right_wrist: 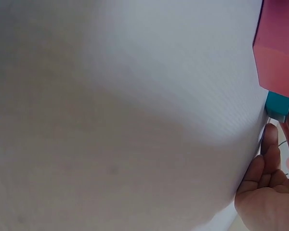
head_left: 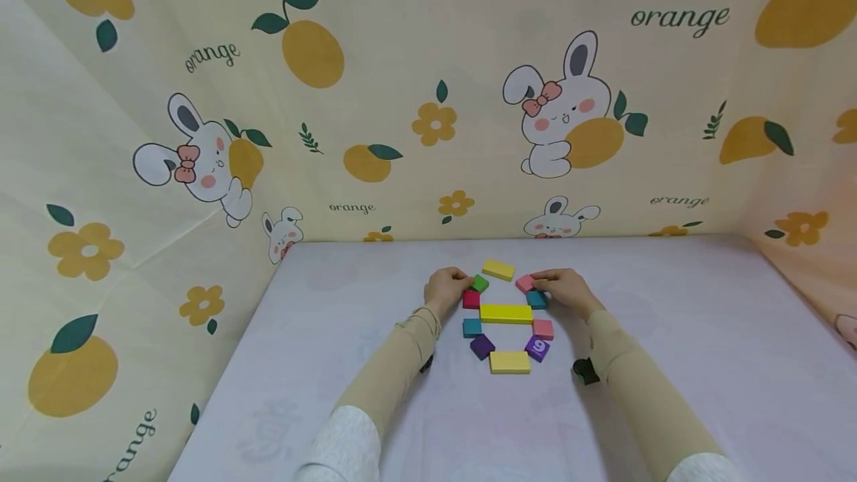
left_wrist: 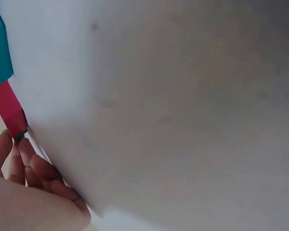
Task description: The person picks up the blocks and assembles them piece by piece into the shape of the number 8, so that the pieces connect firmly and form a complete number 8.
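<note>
In the head view, colored blocks form a closed figure-eight outline. At its upper left my left hand [head_left: 446, 290] pinches a green block [head_left: 480, 283], just above a red block [head_left: 472, 299]. Opposite, the fingers of my right hand [head_left: 567, 290] hold a pink block [head_left: 525, 284] above a teal block [head_left: 536, 299]. A pale yellow block [head_left: 498, 269] lies at the top, and a bright yellow bar [head_left: 506, 314] crosses the middle. In the left wrist view the red block [left_wrist: 12, 113] mostly hides the green one.
Lower down lie a teal block [head_left: 472, 328], a pink block [head_left: 543, 329], a dark purple block [head_left: 482, 346], a purple block marked like a 9 [head_left: 537, 348] and a pale yellow block [head_left: 510, 362]. A printed cloth [head_left: 402, 58] hangs behind the white table [head_left: 301, 333].
</note>
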A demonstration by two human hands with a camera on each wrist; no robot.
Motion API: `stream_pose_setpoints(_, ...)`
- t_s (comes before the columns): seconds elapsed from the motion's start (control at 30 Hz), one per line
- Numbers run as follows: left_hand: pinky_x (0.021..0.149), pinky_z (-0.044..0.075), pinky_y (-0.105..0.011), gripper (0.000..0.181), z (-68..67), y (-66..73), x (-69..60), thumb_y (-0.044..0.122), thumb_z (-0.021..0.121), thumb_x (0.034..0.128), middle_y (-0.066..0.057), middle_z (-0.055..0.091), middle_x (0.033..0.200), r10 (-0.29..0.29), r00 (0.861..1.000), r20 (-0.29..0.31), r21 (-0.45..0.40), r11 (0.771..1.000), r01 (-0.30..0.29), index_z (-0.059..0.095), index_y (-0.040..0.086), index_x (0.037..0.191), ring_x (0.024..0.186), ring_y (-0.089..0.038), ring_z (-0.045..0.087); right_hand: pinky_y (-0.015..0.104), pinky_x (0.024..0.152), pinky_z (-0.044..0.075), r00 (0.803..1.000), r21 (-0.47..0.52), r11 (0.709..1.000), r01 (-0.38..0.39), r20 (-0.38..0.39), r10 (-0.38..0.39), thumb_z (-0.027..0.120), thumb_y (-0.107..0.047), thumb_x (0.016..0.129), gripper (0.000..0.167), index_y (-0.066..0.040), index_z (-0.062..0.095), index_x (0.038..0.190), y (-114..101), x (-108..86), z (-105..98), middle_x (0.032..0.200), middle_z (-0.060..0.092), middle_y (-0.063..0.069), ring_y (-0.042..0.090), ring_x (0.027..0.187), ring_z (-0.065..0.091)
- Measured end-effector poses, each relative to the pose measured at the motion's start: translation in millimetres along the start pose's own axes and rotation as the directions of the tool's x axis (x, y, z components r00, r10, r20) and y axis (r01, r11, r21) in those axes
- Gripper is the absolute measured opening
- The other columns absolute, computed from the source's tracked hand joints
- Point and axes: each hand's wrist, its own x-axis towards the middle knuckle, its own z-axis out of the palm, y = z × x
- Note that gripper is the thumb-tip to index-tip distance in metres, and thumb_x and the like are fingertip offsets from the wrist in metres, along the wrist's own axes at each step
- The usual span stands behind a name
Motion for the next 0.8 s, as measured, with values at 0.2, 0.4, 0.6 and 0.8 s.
stream_pose_setpoints(0.2,0.076,0.04,-0.028,0.024,0.3,-3.8,1.9,0.038,0.063,0.0864,0.002,0.068,0.087,0.001,1.0,0.008,-0.014,1.0,-0.001,0.07,0.015,0.088,0.08,-0.013,0.054,0.058,0.106,0.028,1.0,0.001,1.0,-0.003,-0.001,0.003,0.046,-0.032,0.096,0.045,-0.009,0.05,0.134,-1,-2.4,1,0.141,0.042,0.023,0.041,0.127,0.035)
stream_pose_setpoints(0.4,0.076,0.044,-0.026,0.024,-2.9,-5.6,2.1,0.035,0.064,0.0861,0.0,0.069,0.089,0.018,0.999,0.033,-0.067,0.998,-0.016,0.071,0.012,0.091,0.081,-0.013,0.054,0.059,0.106,0.027,1.0,0.006,1.0,-0.008,0.008,0.008,0.045,-0.036,0.096,0.049,-0.009,0.046,0.136,-5,-4.8,-2,0.143,0.039,0.022,0.04,0.127,0.034)
stream_pose_setpoints(0.6,0.08,0.044,-0.026,0.023,-6.6,-6.7,3.5,0.03,0.065,0.0859,-0.003,0.069,0.091,0.028,0.997,0.078,-0.137,0.99,-0.017,0.071,0.009,0.093,0.084,-0.014,0.054,0.056,0.104,0.032,1.0,-0.043,0.999,0.022,0.001,-0.022,0.046,-0.034,0.096,0.048,-0.005,0.047,0.135,-9,-1.8,-6,0.136,0.047,0.022,0.037,0.12,0.042)
stream_pose_setpoints(0.8,0.083,0.044,-0.031,0.021,-7.2,-8.4,3.7,0.027,0.066,0.0856,-0.005,0.069,0.092,0.029,0.994,0.104,-0.15,0.989,-0.013,0.071,0.007,0.092,0.086,-0.016,0.053,0.048,0.094,0.042,0.987,-0.123,0.988,0.094,-0.115,-0.108,0.048,-0.026,0.095,0.04,0.0,0.055,0.125,-28,-2.5,3,0.123,0.055,0.023,0.034,0.105,0.047)
